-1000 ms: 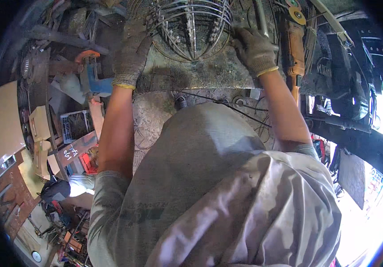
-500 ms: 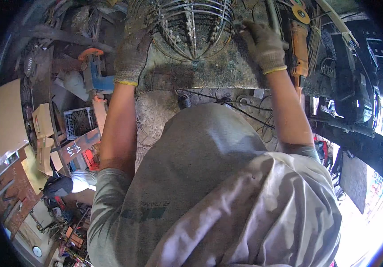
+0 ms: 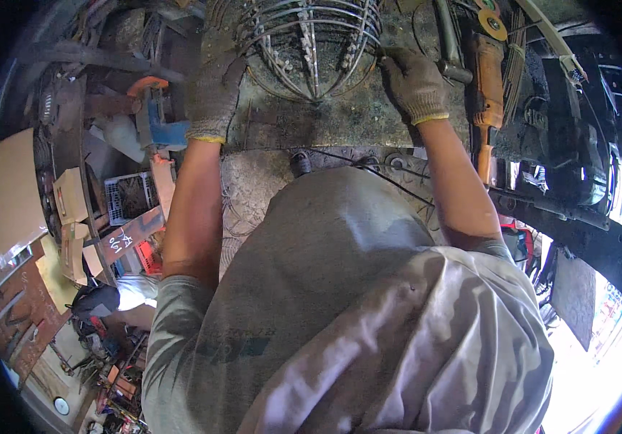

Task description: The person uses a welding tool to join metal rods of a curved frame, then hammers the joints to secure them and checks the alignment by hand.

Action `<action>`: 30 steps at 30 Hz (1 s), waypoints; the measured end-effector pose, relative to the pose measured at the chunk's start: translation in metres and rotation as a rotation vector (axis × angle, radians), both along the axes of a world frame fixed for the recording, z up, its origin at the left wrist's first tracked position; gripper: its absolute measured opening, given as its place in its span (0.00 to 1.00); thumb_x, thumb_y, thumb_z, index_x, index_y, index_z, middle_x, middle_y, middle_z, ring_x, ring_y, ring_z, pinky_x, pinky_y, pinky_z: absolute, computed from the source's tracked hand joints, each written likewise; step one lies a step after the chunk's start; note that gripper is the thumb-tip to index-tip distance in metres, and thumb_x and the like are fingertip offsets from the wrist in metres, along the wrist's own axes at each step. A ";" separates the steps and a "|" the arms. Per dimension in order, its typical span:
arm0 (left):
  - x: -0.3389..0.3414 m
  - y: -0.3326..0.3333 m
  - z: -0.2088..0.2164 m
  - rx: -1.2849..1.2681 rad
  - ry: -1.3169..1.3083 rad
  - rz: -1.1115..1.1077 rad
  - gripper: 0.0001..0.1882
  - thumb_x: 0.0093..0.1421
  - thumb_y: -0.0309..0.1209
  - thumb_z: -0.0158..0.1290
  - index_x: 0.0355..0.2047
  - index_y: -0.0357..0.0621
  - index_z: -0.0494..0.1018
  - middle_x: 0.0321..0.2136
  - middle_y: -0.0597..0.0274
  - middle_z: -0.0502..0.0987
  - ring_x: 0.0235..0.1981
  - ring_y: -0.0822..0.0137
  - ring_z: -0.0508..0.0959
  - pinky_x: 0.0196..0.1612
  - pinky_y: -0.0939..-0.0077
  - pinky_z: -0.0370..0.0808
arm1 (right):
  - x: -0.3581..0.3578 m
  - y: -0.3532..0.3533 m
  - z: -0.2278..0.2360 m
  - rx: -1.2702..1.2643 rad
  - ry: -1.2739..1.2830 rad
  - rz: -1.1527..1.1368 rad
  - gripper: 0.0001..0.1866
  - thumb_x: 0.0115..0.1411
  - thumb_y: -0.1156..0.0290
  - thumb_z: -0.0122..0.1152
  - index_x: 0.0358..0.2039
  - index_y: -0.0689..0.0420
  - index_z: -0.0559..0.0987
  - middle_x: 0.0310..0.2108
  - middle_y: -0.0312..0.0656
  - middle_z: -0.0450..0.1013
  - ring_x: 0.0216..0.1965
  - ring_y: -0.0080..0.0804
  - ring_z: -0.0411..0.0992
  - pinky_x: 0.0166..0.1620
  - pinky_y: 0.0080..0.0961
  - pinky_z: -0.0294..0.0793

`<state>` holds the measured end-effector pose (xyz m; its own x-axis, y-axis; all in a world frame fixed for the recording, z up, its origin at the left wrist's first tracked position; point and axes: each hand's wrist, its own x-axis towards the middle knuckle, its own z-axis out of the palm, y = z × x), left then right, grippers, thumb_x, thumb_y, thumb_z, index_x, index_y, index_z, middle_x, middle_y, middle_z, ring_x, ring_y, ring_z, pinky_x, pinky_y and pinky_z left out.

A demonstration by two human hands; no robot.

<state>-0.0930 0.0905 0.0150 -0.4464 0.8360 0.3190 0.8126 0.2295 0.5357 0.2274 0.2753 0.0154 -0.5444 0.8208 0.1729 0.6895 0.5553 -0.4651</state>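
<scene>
On the workbench [image 3: 311, 130] lies a frame of bent metal rods [image 3: 312, 54], with curved ribs crossed by hoops and its ribs meeting at a near point. My left hand [image 3: 215, 98], in a grey knit glove with a yellow cuff, is closed at the frame's left edge; its fingertips are partly hidden. At the right edge my right hand [image 3: 418, 85], gloved alike, has its fingers curled against the outer rods. Just right of that hand lies a hammer [image 3: 456, 70], its handle pointing away from me.
An orange angle grinder [image 3: 487, 79] with a yellowish disc lies right of the hammer, beside a bundle of thin rods [image 3: 516, 69]. A blue clamp-like tool [image 3: 163, 130] stands left of the bench. Cables [image 3: 390, 181] run below the near edge. A plastic crate [image 3: 126, 199] sits lower left.
My right hand has come down and left from beside the hammer to the frame's right edge, uncovering the hammer head. My left hand has stayed nearly in place.
</scene>
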 end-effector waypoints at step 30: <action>-0.015 -0.007 -0.009 -0.048 0.261 -0.097 0.18 0.67 0.41 0.55 0.51 0.46 0.79 0.48 0.50 0.82 0.47 0.48 0.82 0.50 0.61 0.76 | 0.026 0.018 0.020 -0.300 0.258 0.053 0.17 0.66 0.59 0.56 0.51 0.49 0.83 0.52 0.46 0.79 0.54 0.47 0.76 0.58 0.37 0.73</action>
<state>-0.1075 0.0834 0.0059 -0.2716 0.8878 0.3715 0.9411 0.1642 0.2955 0.2530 0.2934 0.0353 -0.5574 0.8276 0.0661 0.5031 0.4000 -0.7661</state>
